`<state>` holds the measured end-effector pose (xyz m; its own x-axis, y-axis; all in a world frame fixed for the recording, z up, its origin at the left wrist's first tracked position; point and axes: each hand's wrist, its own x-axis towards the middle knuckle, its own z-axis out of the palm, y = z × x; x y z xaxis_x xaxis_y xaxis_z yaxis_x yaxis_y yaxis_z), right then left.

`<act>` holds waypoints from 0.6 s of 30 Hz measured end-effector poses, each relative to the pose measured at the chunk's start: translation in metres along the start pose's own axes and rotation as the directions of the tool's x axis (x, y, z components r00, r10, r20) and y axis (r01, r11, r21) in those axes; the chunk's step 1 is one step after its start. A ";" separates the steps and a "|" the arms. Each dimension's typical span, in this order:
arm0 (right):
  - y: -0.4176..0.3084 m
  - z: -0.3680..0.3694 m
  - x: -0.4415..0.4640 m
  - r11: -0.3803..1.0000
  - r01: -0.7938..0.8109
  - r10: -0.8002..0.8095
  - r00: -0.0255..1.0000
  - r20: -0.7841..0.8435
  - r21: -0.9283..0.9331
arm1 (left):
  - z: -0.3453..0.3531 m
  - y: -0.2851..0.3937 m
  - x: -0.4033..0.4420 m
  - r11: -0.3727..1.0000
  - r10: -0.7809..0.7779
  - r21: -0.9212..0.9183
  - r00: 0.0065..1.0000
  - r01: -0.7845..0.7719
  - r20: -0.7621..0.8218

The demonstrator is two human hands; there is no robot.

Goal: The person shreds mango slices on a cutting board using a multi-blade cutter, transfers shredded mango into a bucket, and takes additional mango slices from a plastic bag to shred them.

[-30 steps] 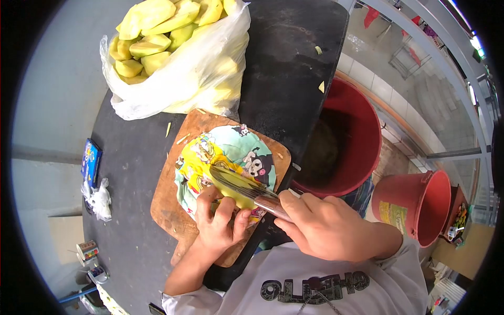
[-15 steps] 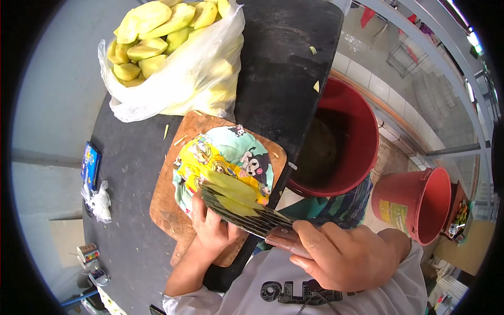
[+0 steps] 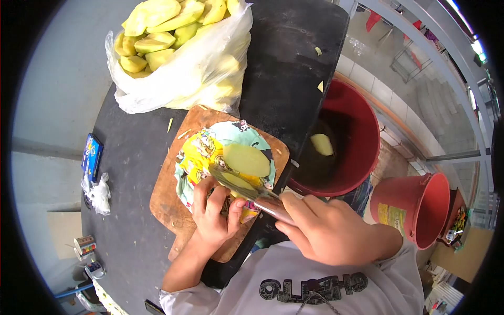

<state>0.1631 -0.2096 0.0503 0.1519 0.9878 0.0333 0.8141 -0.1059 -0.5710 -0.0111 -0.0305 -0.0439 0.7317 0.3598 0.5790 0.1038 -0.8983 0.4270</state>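
Note:
My right hand (image 3: pixel 336 228) grips a knife (image 3: pixel 272 206) by its brown handle, its blade angled up and to the left. Under the blade lies a piece of peeled green mango (image 3: pixel 236 182), which the curled fingers and thumb of my left hand (image 3: pixel 212 210) hold at its lower left. Just above it, a wide pale mango slice (image 3: pixel 247 160) rests on a patterned yellow and mint cloth (image 3: pixel 197 149). That cloth is bunched on a wooden cutting board (image 3: pixel 165 194) with a handle. The blade hides part of the held piece.
A white plastic bag (image 3: pixel 157 86) full of peeled pieces stands at the back of the black table (image 3: pixel 128 157). Beyond the right edge, a red bucket (image 3: pixel 370 152) holds dark liquid and a pale slice (image 3: pixel 322 144). Another red bucket (image 3: pixel 436 210) is farther right. A blue packet (image 3: pixel 92 157) lies left.
A pale slice now shows in the red bucket, where none was visible before. The knife has turned from broad side up to nearly edge-on, and a wide slice lies exposed on the cloth.

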 end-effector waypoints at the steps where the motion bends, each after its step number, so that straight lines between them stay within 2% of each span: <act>1: -0.007 -0.011 -0.003 0.995 0.076 -0.079 0.996 -0.037 -0.071 | 0.000 0.000 0.000 1.000 -0.010 0.002 1.000 0.010 -0.009; 3: -0.011 -0.017 -0.012 0.967 0.190 -0.206 0.975 -0.084 -0.170 | -0.002 -0.001 0.001 1.000 0.005 0.019 1.000 -0.004 -0.006; 4: -0.012 -0.020 -0.017 0.966 0.194 -0.210 0.974 -0.082 -0.169 | -0.002 -0.001 0.001 0.999 0.022 0.030 1.000 -0.022 0.005; 6: -0.017 -0.026 -0.024 0.992 0.106 -0.110 0.993 -0.051 -0.074 | -0.002 -0.001 0.000 0.999 0.017 0.034 1.000 -0.017 0.003; 10: -0.015 -0.024 -0.022 0.986 0.117 -0.123 0.991 -0.047 -0.119 | -0.001 -0.002 -0.002 0.999 0.011 0.039 1.000 -0.011 -0.004; 13: -0.014 -0.022 -0.017 0.992 0.107 -0.110 0.993 -0.052 -0.068 | -0.002 -0.004 -0.004 0.999 0.009 0.034 1.000 -0.008 -0.010; 15: -0.013 -0.018 -0.009 0.967 0.157 -0.162 0.987 -0.007 -0.203 | -0.001 -0.002 -0.002 1.000 0.003 0.020 1.000 -0.003 -0.008; 16: -0.007 -0.007 -0.002 0.967 0.158 -0.162 0.987 -0.005 -0.201 | 0.000 0.001 0.003 1.000 -0.018 0.011 1.000 0.018 -0.001; 18: 0.011 0.017 0.012 0.992 0.077 -0.072 0.996 -0.052 0.100 | 0.000 0.002 0.008 0.999 -0.032 0.002 0.999 0.032 0.000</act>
<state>0.1639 -0.1971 0.0302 0.1215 0.9856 0.1173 0.7633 -0.0172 -0.6458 -0.0050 -0.0298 -0.0386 0.7283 0.3883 0.5647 0.1286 -0.8868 0.4440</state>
